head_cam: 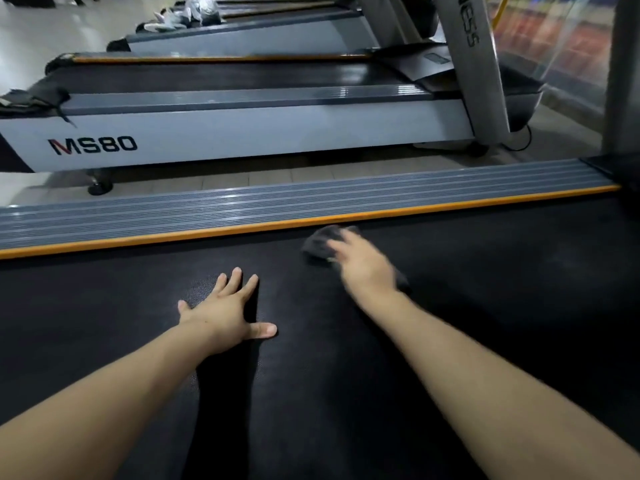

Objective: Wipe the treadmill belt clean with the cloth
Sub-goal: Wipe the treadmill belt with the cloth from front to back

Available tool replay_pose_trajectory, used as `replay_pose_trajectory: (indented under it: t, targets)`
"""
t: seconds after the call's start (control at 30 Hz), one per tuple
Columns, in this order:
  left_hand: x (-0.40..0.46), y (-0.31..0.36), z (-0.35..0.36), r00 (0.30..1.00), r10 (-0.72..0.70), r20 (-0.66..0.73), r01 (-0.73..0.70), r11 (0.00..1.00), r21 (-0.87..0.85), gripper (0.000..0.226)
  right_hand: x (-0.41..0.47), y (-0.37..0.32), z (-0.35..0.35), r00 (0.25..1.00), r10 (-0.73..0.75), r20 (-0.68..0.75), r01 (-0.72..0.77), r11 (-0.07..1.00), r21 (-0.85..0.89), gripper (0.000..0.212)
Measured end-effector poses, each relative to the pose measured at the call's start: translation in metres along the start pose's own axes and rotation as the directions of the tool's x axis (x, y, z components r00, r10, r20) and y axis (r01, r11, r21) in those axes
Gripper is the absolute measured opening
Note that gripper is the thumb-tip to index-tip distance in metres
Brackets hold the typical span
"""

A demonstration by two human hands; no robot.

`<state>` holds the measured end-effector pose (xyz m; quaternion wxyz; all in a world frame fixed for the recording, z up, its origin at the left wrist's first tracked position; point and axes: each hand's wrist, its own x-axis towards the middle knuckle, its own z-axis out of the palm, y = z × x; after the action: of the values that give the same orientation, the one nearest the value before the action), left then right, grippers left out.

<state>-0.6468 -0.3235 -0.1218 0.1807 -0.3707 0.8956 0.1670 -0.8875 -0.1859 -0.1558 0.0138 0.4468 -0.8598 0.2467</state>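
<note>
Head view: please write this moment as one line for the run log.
right hand: pressing cloth on belt, beside orange strip | left hand: flat on belt, empty | image: right hand blurred

Right hand [363, 263] motion-blurred, covers most of the dark cloth [317, 242]; grip unclear. Both forearms cut off at bottom edge. Neighbouring treadmill's upright [474, 60] cropped at top, lettering partial.

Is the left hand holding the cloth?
No, the left hand lies flat and empty on the black belt, while the right hand presses the dark cloth.
</note>
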Motion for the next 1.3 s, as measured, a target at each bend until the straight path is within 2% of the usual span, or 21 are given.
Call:
replay_pose_trajectory:
  t: [0.1,0.17,0.23,0.3,0.43,0.53,0.6,0.73,0.8,0.87,0.93,1.03,1.13,1.2,1.3]
  targets:
    - [0.001,0.000,0.000,1.000,0.000,0.003,0.000,1.000,0.002,0.116,-0.010,0.073,-0.041,0.948,0.279,-0.152,-0.292,0.953,-0.074,0.039]
    - [0.001,0.000,-0.001,1.000,0.000,0.012,0.000,1.000,-0.001,0.116,-0.011,0.075,-0.039,0.895,0.393,-0.214,-0.409,0.911,-0.040,0.038]
    - [0.000,0.001,-0.002,1.000,0.001,0.016,-0.001,1.000,-0.011,0.116,-0.006,0.044,-0.023,0.867,0.449,-0.218,-0.460,0.888,-0.001,0.036]
    - [-0.002,0.002,-0.003,1.000,-0.002,0.020,0.002,1.000,-0.013,0.116,-0.006,-0.003,0.000,0.891,0.414,-0.186,-0.413,0.910,0.047,0.035]
    - [-0.002,0.002,-0.002,1.000,-0.005,0.017,0.005,1.000,-0.014,0.116,-0.021,-0.101,0.038,0.995,0.086,-0.047,-0.083,0.995,0.053,0.032]
    - [-0.001,0.001,-0.001,1.000,-0.005,0.017,0.005,1.000,-0.016,0.116,-0.023,-0.085,0.029,0.998,-0.062,0.025,0.060,0.994,0.092,0.034]
    - [0.001,-0.001,0.001,1.000,0.001,0.014,-0.001,1.000,-0.010,0.117,-0.021,-0.032,0.008,1.000,-0.017,-0.015,0.018,0.999,0.051,0.036]
    - [0.003,-0.002,0.001,1.000,0.004,0.015,-0.005,1.000,0.002,0.117,-0.028,0.069,-0.032,0.926,0.298,-0.229,-0.311,0.950,-0.020,0.035]
    - [0.004,-0.002,0.001,1.000,0.003,0.024,-0.003,1.000,-0.003,0.117,-0.027,0.068,-0.028,0.894,0.384,-0.232,-0.399,0.917,-0.019,0.037]
    - [0.004,-0.001,0.000,1.000,0.001,0.029,-0.001,1.000,-0.004,0.117,-0.025,0.033,-0.016,0.857,0.437,-0.272,-0.448,0.894,0.026,0.032]
    - [0.005,-0.001,0.000,1.000,-0.001,0.024,0.001,1.000,-0.001,0.117,-0.026,-0.017,0.005,0.886,0.347,-0.308,-0.348,0.936,0.055,0.026]
    - [0.004,0.001,-0.002,1.000,-0.002,0.021,0.002,1.000,-0.005,0.117,-0.041,-0.083,0.034,0.981,0.113,-0.157,-0.110,0.994,0.026,0.030]
    - [0.001,0.002,-0.003,0.999,-0.002,0.034,0.002,1.000,-0.003,0.116,-0.042,-0.060,0.020,0.999,-0.032,-0.029,0.033,0.997,0.068,0.036]
    - [0.000,0.002,-0.004,1.000,-0.002,0.029,0.002,1.000,-0.007,0.116,-0.043,-0.008,-0.002,0.997,0.024,-0.069,-0.025,1.000,-0.014,0.036]
    - [-0.001,0.001,-0.002,1.000,-0.002,0.026,0.002,1.000,-0.018,0.116,-0.058,0.053,-0.036,0.956,0.204,-0.211,-0.229,0.968,-0.102,0.036]
